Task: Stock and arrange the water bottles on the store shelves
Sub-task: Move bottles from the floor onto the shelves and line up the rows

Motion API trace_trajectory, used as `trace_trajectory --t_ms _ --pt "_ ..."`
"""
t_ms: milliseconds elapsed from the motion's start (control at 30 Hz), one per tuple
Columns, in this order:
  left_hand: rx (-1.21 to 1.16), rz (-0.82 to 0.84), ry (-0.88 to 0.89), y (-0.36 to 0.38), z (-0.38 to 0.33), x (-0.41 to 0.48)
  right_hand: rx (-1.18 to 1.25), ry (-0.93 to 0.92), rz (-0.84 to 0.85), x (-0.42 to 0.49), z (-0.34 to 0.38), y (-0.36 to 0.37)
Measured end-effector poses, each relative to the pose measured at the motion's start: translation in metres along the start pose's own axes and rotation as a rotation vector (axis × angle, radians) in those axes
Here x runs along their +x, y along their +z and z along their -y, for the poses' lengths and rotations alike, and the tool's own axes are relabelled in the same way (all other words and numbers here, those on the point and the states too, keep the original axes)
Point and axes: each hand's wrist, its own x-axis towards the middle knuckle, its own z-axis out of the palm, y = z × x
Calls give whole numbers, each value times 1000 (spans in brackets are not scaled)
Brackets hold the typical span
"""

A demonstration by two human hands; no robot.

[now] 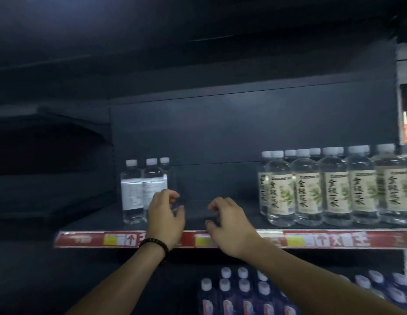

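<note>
Your left hand (165,218) curls loosely beside 3 clear bottles (142,189) on the dark shelf (198,221), grip released, maybe touching 1, can't tell. Right hand (229,226) hovers mid-shelf, fingers bent, holding nothing. Green-label bottles (334,187) stand further right.

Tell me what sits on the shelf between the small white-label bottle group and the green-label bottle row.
Head view: no bottles stand between the white-label bottles and green-label bottles. Only the left hand and right hand hover there over bare shelf.
</note>
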Motion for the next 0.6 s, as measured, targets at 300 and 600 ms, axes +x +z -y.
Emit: trace_trajectory --t_ms 300,600 --pt "106 54 -185 -60 69 17 468 237 119 106 69 90" --pt "-32 120 -250 -45 78 18 635 278 114 125 72 110"
